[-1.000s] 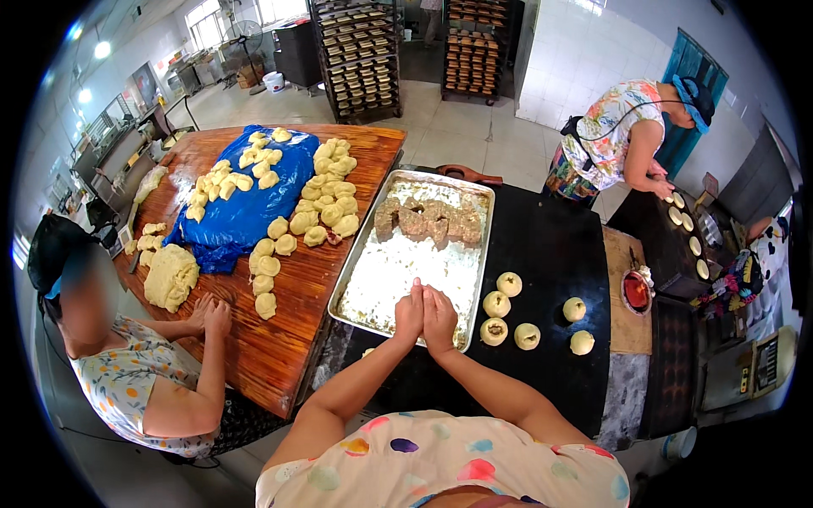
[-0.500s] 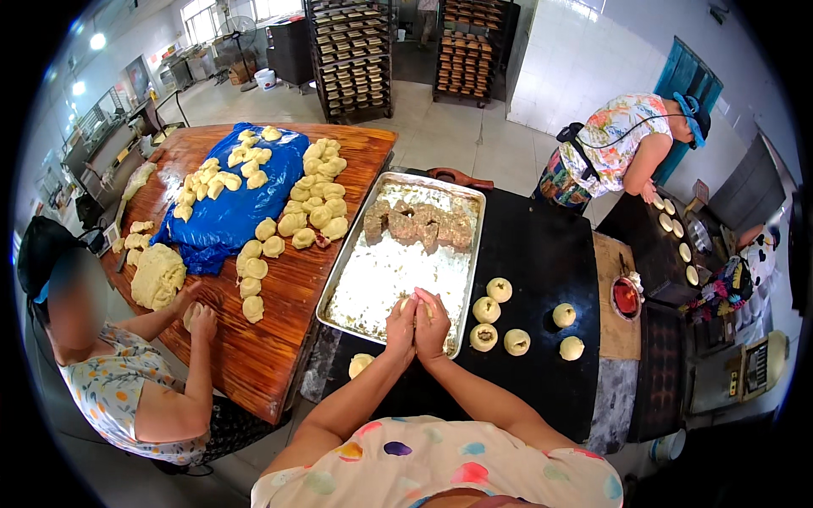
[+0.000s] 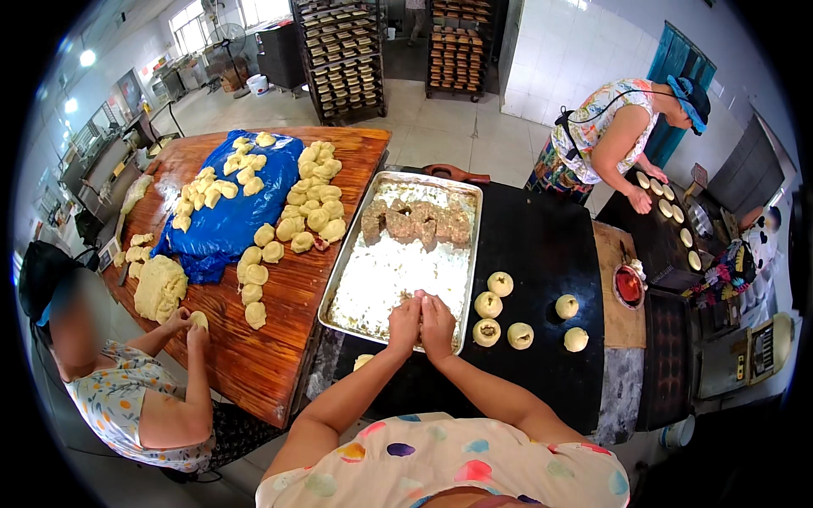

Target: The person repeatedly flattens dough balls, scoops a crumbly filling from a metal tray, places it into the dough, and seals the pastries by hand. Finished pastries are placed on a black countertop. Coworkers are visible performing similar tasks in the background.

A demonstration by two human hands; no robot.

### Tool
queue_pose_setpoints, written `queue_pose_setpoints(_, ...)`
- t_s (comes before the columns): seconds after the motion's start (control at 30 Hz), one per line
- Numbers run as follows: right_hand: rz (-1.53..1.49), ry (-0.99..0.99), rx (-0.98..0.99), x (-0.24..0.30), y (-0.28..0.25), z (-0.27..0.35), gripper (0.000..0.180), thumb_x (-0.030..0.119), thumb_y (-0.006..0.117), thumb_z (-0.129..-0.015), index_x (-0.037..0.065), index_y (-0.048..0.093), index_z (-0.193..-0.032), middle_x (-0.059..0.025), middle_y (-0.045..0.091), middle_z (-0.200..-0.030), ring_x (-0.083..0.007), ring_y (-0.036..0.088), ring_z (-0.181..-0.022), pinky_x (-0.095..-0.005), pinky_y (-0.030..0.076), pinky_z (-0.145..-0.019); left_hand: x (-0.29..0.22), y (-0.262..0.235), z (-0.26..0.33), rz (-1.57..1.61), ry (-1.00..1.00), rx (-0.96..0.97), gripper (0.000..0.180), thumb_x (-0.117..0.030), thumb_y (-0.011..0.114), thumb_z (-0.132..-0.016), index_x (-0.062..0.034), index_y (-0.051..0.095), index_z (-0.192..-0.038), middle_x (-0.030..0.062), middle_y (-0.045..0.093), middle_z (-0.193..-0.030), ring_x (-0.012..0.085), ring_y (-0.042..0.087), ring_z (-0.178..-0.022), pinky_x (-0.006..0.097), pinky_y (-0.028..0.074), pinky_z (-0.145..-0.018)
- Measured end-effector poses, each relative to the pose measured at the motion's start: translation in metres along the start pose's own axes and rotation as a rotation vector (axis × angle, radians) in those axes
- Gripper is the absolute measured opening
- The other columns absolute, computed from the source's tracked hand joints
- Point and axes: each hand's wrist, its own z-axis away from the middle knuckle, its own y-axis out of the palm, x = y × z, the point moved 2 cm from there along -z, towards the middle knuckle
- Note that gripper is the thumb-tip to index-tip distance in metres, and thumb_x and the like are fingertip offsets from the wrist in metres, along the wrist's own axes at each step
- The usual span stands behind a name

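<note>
My left hand (image 3: pixel 405 324) and my right hand (image 3: pixel 437 327) are pressed together, fingers closed, above the near edge of a metal tray (image 3: pixel 337 296). They cup a piece of dough that their fingers almost wholly hide. A brown, crumbly filling (image 3: pixel 423 224) lies in the far half of the tray, with scraps spread nearer me. To the right of my hands, several round filled buns (image 3: pixel 488 304) sit on a black work surface (image 3: pixel 542 254), some showing filling at the top. Another bun (image 3: pixel 362 361) is partly hidden beside my left forearm.
On the left wooden table (image 3: pixel 246 364) are a blue plastic sheet (image 3: pixel 229 203), many dough pieces (image 3: pixel 313 203) and a dough mass (image 3: pixel 159 288). A co-worker there holds dough (image 3: pixel 199 320). Another person reaches over flat rounds (image 3: pixel 665 207) at right. Tray racks (image 3: pixel 343 59) stand behind.
My hands have turned slightly and stay pressed together. The left co-worker has raised a dough piece off the table. At right, the other person's hands have spread apart over the rounds.
</note>
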Motion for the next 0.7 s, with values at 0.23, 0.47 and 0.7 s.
queue_pose_setpoints(0.23, -0.398, 0.142, -0.086, 0.003, 0.005, -0.004, 0.026, 0.021, 0.051, -0.098, 0.0, 0.066, -0.097, -0.0052, 0.067, -0.089, -0.0132, 0.06, -0.082, -0.0292, 0.048, -0.08, -0.001, 0.005, 0.01, 0.949, -0.249, 0.081, 0.035, -0.034, 0.051, -0.1, -0.004, 0.058, -0.116, 0.0071, 0.063, -0.105, 0.017, 0.062, -0.094, 0.031, 0.051, -0.084)
queue_pose_setpoints(0.47, 0.055, -0.168, -0.098, 0.002, 0.011, 0.01, 0.024, 0.018, 0.055, -0.097, -0.003, 0.064, -0.103, -0.0091, 0.069, -0.102, -0.0185, 0.064, -0.093, -0.0298, 0.044, -0.094, 0.019, 0.0, 0.013, 0.538, -0.026, -0.013, 0.037, -0.039, 0.05, -0.099, -0.0058, 0.059, -0.113, 0.0059, 0.063, -0.1, 0.0146, 0.062, -0.088, 0.03, 0.052, -0.078)
queue_pose_setpoints(0.7, -0.4, 0.25, 0.117, 0.001, -0.009, -0.011, 0.05, 0.038, 0.042, -0.102, -0.004, 0.069, -0.102, -0.0123, 0.07, -0.096, -0.0199, 0.065, -0.091, -0.0315, 0.046, -0.09, -0.011, -0.008, -0.008, 0.356, -0.308, 0.352, 0.074, -0.07, 0.034, -0.093, -0.004, 0.06, -0.115, 0.0103, 0.065, -0.109, 0.0202, 0.064, -0.102, 0.035, 0.051, -0.089)
